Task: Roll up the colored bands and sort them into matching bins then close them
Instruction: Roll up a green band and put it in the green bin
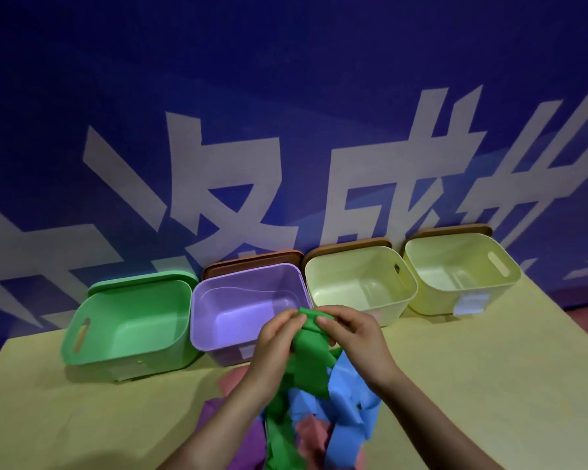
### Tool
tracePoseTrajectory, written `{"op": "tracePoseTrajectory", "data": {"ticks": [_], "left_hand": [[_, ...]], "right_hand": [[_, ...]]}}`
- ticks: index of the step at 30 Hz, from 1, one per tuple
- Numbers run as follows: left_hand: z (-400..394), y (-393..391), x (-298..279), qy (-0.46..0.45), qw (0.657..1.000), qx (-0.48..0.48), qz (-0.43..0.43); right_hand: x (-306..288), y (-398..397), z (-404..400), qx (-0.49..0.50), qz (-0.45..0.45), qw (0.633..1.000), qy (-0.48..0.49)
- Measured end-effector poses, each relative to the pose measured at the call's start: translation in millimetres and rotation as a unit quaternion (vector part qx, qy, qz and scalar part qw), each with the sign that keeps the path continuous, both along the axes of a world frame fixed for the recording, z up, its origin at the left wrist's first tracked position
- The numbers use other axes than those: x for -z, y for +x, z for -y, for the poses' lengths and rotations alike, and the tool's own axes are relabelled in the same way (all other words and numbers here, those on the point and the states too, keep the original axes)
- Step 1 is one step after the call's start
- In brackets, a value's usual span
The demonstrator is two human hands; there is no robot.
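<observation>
Both hands, the left hand (275, 337) and the right hand (350, 330), are pinching the folded top end of a soft green band (311, 354) just above the near rim of the smooth purple bin (248, 300), its tail trailing down into a crumpled heap of blue bands (350, 412), pink and purple strips. Four rounded plastic bins are standing open along the desk (489, 385) far edge: green bin (129, 320), purple, and two pale yellow bins (360, 283), leaving bare room on either side of the heap.
</observation>
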State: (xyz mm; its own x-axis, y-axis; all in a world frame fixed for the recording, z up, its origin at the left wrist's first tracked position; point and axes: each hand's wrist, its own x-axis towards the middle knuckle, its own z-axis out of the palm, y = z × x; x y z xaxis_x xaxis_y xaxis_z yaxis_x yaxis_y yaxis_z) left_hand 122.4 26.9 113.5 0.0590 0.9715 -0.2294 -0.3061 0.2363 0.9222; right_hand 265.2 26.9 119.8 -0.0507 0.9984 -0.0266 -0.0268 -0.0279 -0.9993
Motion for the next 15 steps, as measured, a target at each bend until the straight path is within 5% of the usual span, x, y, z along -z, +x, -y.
{"op": "tracePoseTrajectory", "data": {"ticks": [7, 15], "left_hand": [[-9.0, 5.4, 3.4, 0.031, 0.998, 0.031, -0.053], [-11.9, 13.0, 1.6, 0.068, 0.995, 0.020, -0.069]], "right_hand": [[4.4, 11.2, -12.6, -0.023, 0.050, 0.998, 0.013], [7.4, 14.8, -13.1, -0.020, -0.130, 0.987, -0.096]]}}
